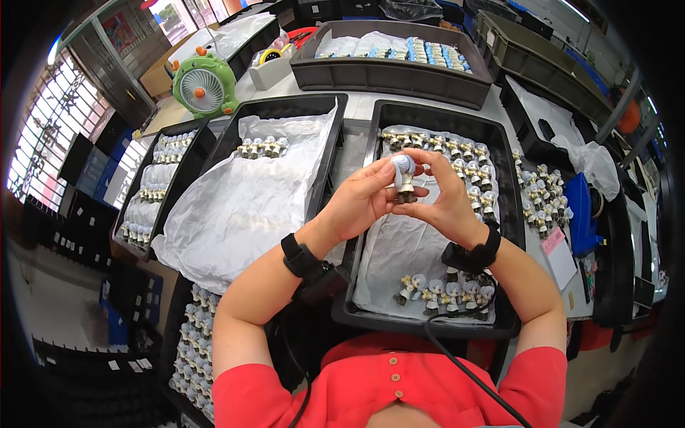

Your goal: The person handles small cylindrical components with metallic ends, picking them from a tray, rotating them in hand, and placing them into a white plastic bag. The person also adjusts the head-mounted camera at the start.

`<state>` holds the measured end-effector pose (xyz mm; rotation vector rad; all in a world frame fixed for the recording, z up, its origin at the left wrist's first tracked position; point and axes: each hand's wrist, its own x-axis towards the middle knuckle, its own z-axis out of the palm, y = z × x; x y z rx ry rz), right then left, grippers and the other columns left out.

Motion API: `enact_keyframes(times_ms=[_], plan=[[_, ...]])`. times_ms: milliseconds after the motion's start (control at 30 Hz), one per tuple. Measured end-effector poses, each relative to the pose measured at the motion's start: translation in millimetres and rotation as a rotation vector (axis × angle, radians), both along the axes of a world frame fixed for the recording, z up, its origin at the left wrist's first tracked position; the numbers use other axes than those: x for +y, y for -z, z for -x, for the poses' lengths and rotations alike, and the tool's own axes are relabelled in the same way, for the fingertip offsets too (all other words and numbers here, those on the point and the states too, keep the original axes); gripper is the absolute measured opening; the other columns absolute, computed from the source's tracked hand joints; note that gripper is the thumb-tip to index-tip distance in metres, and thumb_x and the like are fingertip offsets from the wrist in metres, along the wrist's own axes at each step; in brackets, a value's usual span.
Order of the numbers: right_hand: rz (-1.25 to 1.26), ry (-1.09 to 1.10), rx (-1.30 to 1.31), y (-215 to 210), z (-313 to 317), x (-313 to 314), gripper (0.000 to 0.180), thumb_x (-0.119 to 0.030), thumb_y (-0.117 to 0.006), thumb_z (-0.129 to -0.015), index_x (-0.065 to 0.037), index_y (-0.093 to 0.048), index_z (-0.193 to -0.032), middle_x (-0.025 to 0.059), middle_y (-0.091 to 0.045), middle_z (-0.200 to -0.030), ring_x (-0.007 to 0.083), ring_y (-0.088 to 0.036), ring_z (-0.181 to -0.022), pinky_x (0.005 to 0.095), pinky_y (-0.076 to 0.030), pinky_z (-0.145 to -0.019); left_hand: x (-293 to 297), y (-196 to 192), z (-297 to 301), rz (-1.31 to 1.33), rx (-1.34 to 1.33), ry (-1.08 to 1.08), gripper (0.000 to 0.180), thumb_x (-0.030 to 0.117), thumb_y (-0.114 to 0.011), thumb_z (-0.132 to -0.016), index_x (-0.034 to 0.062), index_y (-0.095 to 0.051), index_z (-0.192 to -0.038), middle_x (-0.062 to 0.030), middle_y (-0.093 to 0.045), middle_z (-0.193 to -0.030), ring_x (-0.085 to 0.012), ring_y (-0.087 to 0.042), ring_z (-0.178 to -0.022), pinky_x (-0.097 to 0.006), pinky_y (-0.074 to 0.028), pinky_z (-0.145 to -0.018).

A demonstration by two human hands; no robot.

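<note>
Between my two hands is one small figurine (404, 178) with pale blue hair, a white outfit and dark feet, held upright. My left hand (362, 200) pinches it from the left side. From the right, my right hand (449, 200) curves around it, thumb near its feet and fingers at its head. Both hands are above a black tray (371, 143) lined with white paper. Rows of similar figurines (467, 151) stand along that tray's far and right sides, and a group of figurines (449, 292) sits at its near end.
Left of it, another black tray (330, 135) has crumpled paper (242, 207) and a few figurines. A grey crate (385, 75) of figurines stands behind, with a green fan (203, 85) at its left. Loose figurines (544, 196), a notepad (560, 260) and a blue bin (581, 214) lie to the right.
</note>
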<state>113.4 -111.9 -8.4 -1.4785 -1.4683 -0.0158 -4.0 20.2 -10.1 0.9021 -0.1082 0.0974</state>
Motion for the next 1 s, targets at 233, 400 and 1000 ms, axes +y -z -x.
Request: enact_keyframes(times_ms=[233,400,1000], plan=[[0.008,-0.004,0.007,-0.6,-0.7,-0.7,0.073,-0.018,-0.082,-0.057,-0.007,-0.049,-0.121,0.0081,-0.053,-0.105,0.0208,-0.054,-0.093,0.0331,-0.042,-0.085,0.9,3.7,-0.8,0.024,-0.002,-0.005,0.044,0.029,-0.035,-0.097,0.0004,-0.033,-0.130,-0.0121,-0.046,-0.124,-0.0294,-0.051,-0.111,-0.035,-0.049,-0.082],[0.012,-0.007,0.000,-2.9,0.3,2.2,0.075,-0.018,-0.082,-0.057,-0.007,-0.048,-0.123,0.0084,-0.053,-0.106,0.0222,-0.053,-0.095,0.0330,-0.043,-0.085,2.3,0.5,3.8,0.012,-0.026,-0.036,0.045,0.024,-0.042,-0.095,0.0015,-0.031,-0.132,-0.0122,-0.045,-0.125,-0.0288,-0.050,-0.113,-0.036,-0.048,-0.086],[0.094,0.066,0.180,-7.1,-10.8,-1.7,0.048,-0.011,-0.068,-0.073,-0.008,-0.051,-0.118,0.0061,-0.052,-0.110,0.0163,-0.052,-0.096,0.0277,-0.043,-0.076,190.9,-26.0,6.1,-1.476,0.582,-0.887,0.034,0.018,-0.069,-0.073,0.0018,-0.060,-0.102,-0.0084,-0.064,-0.081,-0.0143,-0.062,-0.075,-0.027,-0.049,-0.064]])
